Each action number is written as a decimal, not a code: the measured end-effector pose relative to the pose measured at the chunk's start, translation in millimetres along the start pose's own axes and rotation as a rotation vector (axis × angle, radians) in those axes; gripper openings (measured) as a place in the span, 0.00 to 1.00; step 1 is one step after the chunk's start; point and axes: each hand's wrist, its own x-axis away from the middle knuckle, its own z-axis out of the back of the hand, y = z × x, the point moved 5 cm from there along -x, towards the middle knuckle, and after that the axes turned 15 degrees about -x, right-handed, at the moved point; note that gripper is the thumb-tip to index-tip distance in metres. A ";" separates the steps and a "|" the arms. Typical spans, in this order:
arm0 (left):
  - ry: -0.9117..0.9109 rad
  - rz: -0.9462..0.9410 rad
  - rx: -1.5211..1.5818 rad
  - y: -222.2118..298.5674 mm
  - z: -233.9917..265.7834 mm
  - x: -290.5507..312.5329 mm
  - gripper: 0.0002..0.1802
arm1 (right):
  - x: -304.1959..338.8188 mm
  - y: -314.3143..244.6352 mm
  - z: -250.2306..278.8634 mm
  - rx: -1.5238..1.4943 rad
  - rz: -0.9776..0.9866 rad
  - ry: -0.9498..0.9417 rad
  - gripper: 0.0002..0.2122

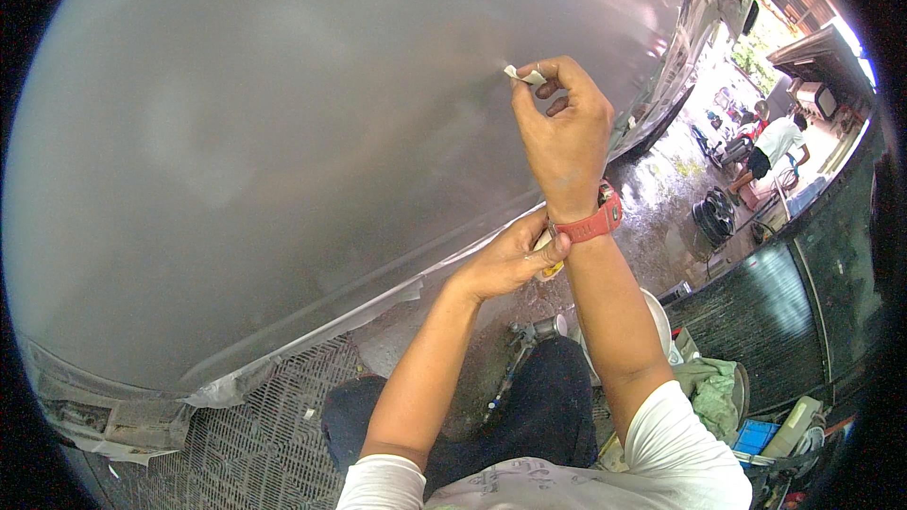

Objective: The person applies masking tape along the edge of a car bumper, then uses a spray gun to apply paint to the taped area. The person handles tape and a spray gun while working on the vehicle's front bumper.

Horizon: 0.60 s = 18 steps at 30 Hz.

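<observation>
A large, smooth grey vehicle panel (283, 132) fills the left and middle of the head view. My right hand (569, 127) is raised in front of it, thumb and fingertips pinching a small folded white piece (525, 75), perhaps paper or tape. The tip of that piece is close to the panel; whether it touches I cannot tell. A red watch (595, 217) is on my right wrist. Just beneath that wrist, my left hand (507, 260) is closed round a small white-and-yellow object (548, 264), mostly hidden by the fingers and thumb.
Masking paper and plastic film (123, 416) line the panel's lower edge. A spray gun (524, 345) lies by my knees. To the right are a white bucket (658, 321), a green cloth (709, 387) and a blue box (755, 437). A person (779, 142) bends near a black wheel (714, 217) farther off.
</observation>
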 end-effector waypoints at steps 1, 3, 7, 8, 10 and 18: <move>-0.015 0.013 0.008 -0.5 0.1 0.5 0.52 | 0.4 -0.2 0.2 -0.004 -0.005 0.000 0.04; -0.014 0.005 0.016 -0.8 -0.7 0.4 0.52 | 1.2 -0.2 0.9 -0.011 -0.016 -0.001 0.04; 0.016 -0.014 0.018 2.5 -2.2 0.6 0.52 | 1.4 -0.7 1.7 -0.014 -0.005 0.007 0.04; 0.002 0.004 0.013 0.5 -1.6 0.8 0.52 | 1.1 -0.9 1.4 -0.015 -0.003 0.007 0.04; -0.015 0.022 0.010 -2.8 -0.3 0.9 0.52 | 0.7 -0.8 1.7 -0.021 -0.021 0.003 0.05; -0.051 -0.043 -0.119 -16.2 4.5 1.6 0.51 | 16.2 -1.0 31.3 -0.231 -0.281 0.120 0.08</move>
